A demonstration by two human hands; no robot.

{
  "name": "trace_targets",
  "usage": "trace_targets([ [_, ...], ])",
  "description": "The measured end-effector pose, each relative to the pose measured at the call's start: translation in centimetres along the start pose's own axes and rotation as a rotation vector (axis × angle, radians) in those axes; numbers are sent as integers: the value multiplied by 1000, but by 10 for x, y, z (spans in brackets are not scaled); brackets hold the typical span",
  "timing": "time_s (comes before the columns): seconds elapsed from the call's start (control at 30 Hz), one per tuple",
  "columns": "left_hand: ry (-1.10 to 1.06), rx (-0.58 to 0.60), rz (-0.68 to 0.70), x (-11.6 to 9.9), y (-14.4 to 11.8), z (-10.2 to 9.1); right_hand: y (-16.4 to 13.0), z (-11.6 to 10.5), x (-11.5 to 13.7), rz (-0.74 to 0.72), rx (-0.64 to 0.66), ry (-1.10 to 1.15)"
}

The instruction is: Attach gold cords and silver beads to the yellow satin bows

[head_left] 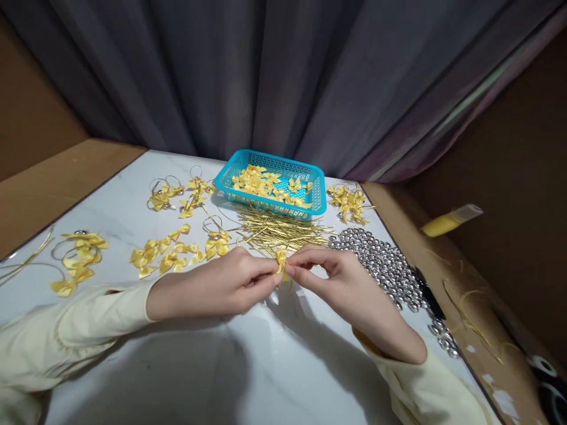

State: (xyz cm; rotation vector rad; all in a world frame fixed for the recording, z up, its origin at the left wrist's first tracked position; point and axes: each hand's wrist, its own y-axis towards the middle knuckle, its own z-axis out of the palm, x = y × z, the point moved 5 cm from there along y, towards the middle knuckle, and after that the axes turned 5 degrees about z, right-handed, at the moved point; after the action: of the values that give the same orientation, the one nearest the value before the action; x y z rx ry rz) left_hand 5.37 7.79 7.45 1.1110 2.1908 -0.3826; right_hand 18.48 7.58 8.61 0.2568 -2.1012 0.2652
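Observation:
A small yellow ribbon bow [281,258] is pinched between my two hands, above the white table. My left hand [230,280] holds its left side with thumb and forefinger closed. From the right, my right hand [339,280] pinches the bow's other edge between thumb and fingertips. A thin gold strand seems to hang below the bow, but my fingers hide most of it. Just behind my hands lies a heap of gold wire ties [283,229]. Close to my right hand spreads a pile of shiny silver beads [381,262].
A blue plastic basket [322,198] with yellow bows stands at the back. Loose bows [153,252] and wired bow clusters [80,260] lie on the left, another cluster [348,202] on the right. A black object [429,292] edges the beads. Scissors [547,372] rest far right. A curtain hangs behind.

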Motion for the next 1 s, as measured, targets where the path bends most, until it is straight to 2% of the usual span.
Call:
trace_targets([
  [0.13,50,-32,28,0,0,1,0,0,1,-51,-30,-25],
  [0.27,66,-63,58,-1,1,2,-1,0,3,-112,-83,-141],
  [0.57,80,0,81,-1,-1,8,-8,5,5,-184,-55,-444],
  [0.67,58,5,89,-1,-1,8,-8,6,5,-194,-38,-484],
  [0.8,-111,43,-12,1,1,6,-7,1,4,-154,31,-394],
  [0.9,-289,80,-125,3,1,4,-8,-7,5,-129,-15,-355],
  [1.0,-371,98,-173,3,0,3,-11,-8,6,-138,-43,-347],
])
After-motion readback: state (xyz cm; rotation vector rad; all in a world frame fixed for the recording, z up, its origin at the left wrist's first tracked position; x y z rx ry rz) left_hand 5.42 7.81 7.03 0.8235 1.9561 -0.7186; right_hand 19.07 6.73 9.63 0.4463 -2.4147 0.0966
